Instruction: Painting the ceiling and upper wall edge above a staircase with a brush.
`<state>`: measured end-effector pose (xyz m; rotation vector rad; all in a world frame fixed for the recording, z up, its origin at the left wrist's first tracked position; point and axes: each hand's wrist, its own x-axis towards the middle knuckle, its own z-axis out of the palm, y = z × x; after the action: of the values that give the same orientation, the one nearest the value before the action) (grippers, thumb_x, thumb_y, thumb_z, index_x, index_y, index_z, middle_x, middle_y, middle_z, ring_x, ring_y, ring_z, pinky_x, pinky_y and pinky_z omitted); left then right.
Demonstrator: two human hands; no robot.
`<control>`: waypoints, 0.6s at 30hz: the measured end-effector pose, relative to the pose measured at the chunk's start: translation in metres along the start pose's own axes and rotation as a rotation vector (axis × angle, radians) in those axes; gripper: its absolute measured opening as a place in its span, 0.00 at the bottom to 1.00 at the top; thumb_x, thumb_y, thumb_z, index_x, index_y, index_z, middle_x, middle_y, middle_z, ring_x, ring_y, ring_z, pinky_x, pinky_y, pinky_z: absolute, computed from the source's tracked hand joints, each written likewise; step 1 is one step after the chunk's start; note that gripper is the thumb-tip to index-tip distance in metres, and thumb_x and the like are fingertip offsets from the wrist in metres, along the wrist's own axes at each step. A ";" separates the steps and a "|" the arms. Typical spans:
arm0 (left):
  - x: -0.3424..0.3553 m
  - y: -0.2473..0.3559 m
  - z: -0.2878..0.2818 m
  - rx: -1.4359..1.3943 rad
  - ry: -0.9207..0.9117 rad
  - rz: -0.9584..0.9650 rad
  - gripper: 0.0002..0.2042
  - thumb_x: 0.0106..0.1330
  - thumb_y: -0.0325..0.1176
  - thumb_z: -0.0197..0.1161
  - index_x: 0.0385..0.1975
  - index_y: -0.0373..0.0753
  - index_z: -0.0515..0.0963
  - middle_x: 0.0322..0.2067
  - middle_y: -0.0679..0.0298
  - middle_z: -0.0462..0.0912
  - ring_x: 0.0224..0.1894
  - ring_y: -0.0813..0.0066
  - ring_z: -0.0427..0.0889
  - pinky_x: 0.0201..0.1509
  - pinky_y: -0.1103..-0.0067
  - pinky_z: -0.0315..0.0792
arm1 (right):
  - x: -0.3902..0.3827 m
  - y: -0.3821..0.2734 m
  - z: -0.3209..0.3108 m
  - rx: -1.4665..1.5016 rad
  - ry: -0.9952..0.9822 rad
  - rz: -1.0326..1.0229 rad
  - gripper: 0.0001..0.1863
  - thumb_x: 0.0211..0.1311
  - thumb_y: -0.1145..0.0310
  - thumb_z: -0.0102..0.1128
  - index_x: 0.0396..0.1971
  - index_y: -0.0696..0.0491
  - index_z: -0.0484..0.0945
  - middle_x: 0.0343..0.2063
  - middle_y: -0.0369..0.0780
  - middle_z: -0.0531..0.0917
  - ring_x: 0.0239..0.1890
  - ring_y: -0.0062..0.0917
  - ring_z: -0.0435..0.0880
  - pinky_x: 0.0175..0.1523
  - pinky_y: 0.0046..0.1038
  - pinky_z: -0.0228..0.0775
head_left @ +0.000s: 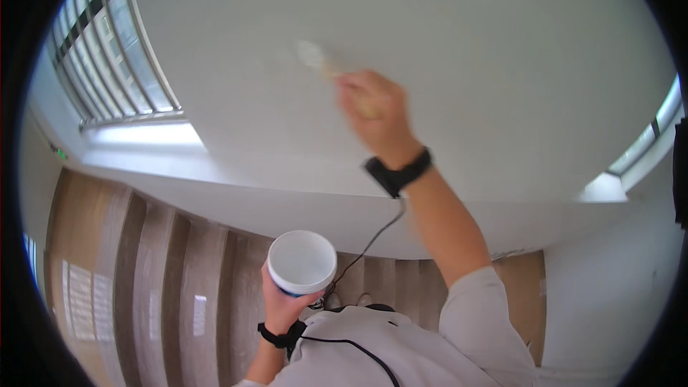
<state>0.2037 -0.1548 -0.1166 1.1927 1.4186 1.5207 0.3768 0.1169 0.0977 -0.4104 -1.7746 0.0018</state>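
Note:
My right hand (376, 111) is raised against the pale wall (487, 50), its fingers closed round the wooden handle of a paintbrush (321, 61). The brush's whitish bristle end points up and left at the wall and is smeared by motion, so I cannot tell whether it touches. Low in front of my body, my left hand (283, 304) grips a white tub (303, 261) by its side. The tub's open top faces up, showing a white inside; a blue band shows near its lower part. Black straps circle both wrists.
A barred window (118, 50) with a bright sill (147, 143) lies at the upper left, another window (641, 147) at the right. Stairs (172, 272) run below the wall. A black cable (365, 247) hangs from my right wrist; another crosses my shirt.

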 end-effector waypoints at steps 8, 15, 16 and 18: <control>0.022 -0.001 0.051 0.079 -0.303 0.080 0.57 0.38 0.43 0.92 0.70 0.34 0.62 0.63 0.53 0.76 0.66 0.59 0.77 0.70 0.64 0.71 | -0.098 0.025 -0.223 -0.400 0.317 0.473 0.05 0.74 0.76 0.60 0.42 0.60 0.82 0.28 0.39 0.85 0.25 0.21 0.85 0.30 0.23 0.79; 0.022 0.004 0.077 0.046 -0.411 0.084 0.59 0.37 0.45 0.93 0.70 0.34 0.62 0.63 0.53 0.77 0.66 0.59 0.77 0.70 0.64 0.71 | -0.111 0.015 -0.311 -0.767 0.452 0.536 0.07 0.75 0.71 0.59 0.41 0.59 0.80 0.28 0.40 0.83 0.25 0.24 0.85 0.31 0.24 0.78; 0.022 0.005 0.077 0.052 -0.394 0.074 0.58 0.37 0.45 0.93 0.70 0.33 0.62 0.63 0.53 0.77 0.66 0.59 0.77 0.70 0.64 0.71 | -0.109 0.018 -0.306 -0.773 0.456 0.540 0.07 0.75 0.71 0.59 0.41 0.59 0.80 0.28 0.40 0.83 0.25 0.24 0.85 0.31 0.24 0.78; 0.021 0.005 0.075 0.059 -0.384 0.067 0.58 0.37 0.44 0.93 0.70 0.33 0.62 0.63 0.53 0.77 0.66 0.59 0.77 0.70 0.64 0.71 | -0.100 0.029 -0.288 -0.781 0.319 0.391 0.04 0.72 0.74 0.62 0.40 0.59 0.80 0.30 0.42 0.84 0.27 0.29 0.86 0.34 0.28 0.79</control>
<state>0.2683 -0.1118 -0.1112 1.4889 1.1818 1.2164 0.6757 0.0543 0.0684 -1.2409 -1.2993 -0.4657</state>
